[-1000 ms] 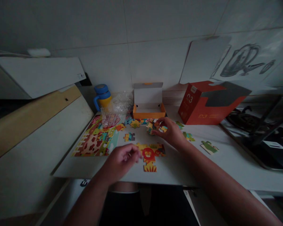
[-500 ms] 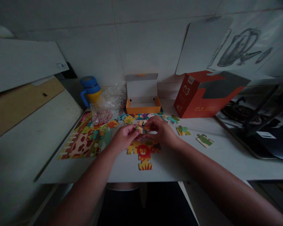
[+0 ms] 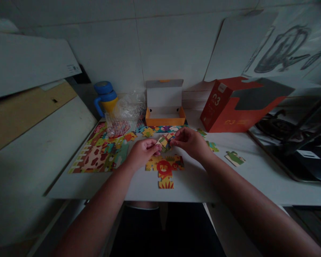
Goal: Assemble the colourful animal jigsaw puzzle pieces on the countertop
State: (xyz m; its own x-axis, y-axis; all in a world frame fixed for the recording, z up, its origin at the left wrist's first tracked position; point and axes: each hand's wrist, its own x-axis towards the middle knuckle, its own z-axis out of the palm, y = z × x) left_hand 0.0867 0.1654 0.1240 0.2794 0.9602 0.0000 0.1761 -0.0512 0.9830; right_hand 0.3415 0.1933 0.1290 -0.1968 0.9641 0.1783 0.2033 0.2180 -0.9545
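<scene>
My left hand is closed, pinching puzzle pieces between thumb and fingers above the table. From the other side my right hand closes its thumb and fingertips on the edge of these pieces. How many there are is hard to make out. Just below both hands lies a joined group of lion puzzle pieces, yellow and red, with one piece sticking out toward me. To the left, an assembled puzzle section with giraffe spots lies flat.
An orange-rimmed box stands with its lid up at the back. Left of it are bubble wrap and a blue and yellow flask. A red carton stands at right, near a loose green puzzle piece.
The pieces between my hands have been raised slightly and tilted, showing more of their faces. My right hand has shifted a little to the right. The camera view has moved slightly.
</scene>
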